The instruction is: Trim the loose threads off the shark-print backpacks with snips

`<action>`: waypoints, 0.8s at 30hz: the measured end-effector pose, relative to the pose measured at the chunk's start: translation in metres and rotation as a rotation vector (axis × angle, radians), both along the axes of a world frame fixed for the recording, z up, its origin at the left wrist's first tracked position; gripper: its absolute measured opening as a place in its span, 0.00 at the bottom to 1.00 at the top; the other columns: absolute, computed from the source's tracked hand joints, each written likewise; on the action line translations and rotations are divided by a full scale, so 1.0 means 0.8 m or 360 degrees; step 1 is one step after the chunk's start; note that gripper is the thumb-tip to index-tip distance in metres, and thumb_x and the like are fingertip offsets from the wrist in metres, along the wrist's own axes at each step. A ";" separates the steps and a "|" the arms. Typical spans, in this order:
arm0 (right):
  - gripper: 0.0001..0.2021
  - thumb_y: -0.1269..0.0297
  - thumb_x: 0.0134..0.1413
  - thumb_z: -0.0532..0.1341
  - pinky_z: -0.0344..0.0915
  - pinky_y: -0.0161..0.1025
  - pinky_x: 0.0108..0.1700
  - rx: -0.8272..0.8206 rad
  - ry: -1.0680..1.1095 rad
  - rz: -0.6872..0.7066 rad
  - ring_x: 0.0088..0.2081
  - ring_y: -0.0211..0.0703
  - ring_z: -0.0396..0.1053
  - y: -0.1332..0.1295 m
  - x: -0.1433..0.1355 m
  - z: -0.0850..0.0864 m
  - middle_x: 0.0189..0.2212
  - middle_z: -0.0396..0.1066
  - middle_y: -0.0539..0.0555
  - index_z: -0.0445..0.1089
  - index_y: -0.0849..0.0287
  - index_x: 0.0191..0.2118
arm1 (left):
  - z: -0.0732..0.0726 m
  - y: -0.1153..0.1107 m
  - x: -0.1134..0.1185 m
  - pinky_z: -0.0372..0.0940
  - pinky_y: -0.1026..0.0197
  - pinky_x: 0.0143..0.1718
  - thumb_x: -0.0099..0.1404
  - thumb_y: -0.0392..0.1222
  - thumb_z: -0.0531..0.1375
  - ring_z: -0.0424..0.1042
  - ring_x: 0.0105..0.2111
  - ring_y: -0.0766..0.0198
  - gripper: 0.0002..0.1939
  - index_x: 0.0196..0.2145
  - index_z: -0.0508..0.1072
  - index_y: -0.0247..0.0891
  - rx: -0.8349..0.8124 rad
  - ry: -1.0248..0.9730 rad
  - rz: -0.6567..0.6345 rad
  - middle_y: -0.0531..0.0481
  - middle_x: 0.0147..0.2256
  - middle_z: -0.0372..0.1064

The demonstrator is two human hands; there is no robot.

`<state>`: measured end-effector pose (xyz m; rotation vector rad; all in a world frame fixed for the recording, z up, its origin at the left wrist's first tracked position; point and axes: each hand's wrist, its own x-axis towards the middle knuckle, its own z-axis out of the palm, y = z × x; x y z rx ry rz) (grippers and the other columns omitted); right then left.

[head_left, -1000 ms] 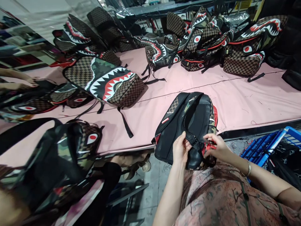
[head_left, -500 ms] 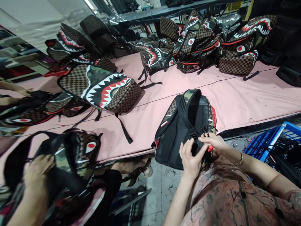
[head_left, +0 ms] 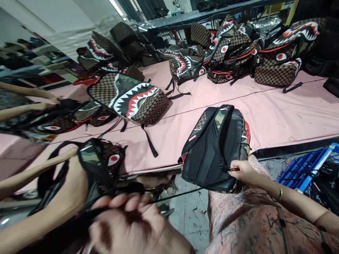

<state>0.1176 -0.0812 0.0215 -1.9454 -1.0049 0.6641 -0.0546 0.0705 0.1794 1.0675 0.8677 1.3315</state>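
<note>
A backpack (head_left: 206, 155) in black, camouflage and brown check lies back panel up on the pink table's edge, its lower end overhanging toward my body. Close to the camera, my left hand (head_left: 132, 225) is blurred, with fingers curled. A thin black strap (head_left: 182, 194) runs taut from the backpack's lower end to these fingers. My right hand (head_left: 245, 171) is closed at the backpack's lower right side, beside the shoulder strap (head_left: 221, 141). Pinched in it is a thin dark tool (head_left: 234, 169), mostly hidden, its kind unclear.
Shark-mouth backpacks (head_left: 137, 98) lie along the pink table (head_left: 275, 120), with a pile (head_left: 227, 49) at the back. At left, a co-worker's hand (head_left: 75, 180) is on another backpack (head_left: 92, 155); another person's hands (head_left: 50, 100) are behind. A blue crate (head_left: 312, 169) stands at right.
My left hand has swung from the backpack far left and toward the camera, drawing the strap out. My right hand stays by the backpack; the dark prongs no longer point up. The view has shifted left.
</note>
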 end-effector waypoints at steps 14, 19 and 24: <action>0.10 0.65 0.55 0.54 0.61 0.38 0.41 0.0430 -0.0379 0.0087 0.39 0.42 0.64 -0.015 0.004 0.082 0.38 0.66 0.55 0.61 0.57 0.44 | -0.110 -0.077 0.057 0.53 0.71 0.13 0.49 0.46 0.65 0.57 0.12 0.77 0.14 0.31 0.73 0.33 -0.0693 0.0208 -0.0866 0.50 0.24 0.72; 0.06 0.66 0.57 0.52 0.62 0.39 0.39 0.0516 -0.0662 0.0099 0.36 0.42 0.65 0.003 -0.003 0.077 0.32 0.68 0.55 0.65 0.59 0.38 | -0.107 -0.079 0.057 0.52 0.72 0.13 0.52 0.44 0.63 0.57 0.12 0.76 0.09 0.28 0.74 0.34 -0.0551 0.0295 -0.0935 0.54 0.19 0.68; 0.07 0.67 0.57 0.52 0.61 0.39 0.38 0.0528 -0.0755 0.0128 0.35 0.42 0.65 0.009 -0.003 0.075 0.31 0.68 0.55 0.67 0.60 0.35 | -0.111 -0.084 0.058 0.53 0.71 0.13 0.53 0.43 0.62 0.57 0.12 0.76 0.09 0.28 0.74 0.34 -0.0519 0.0360 -0.0972 0.51 0.23 0.71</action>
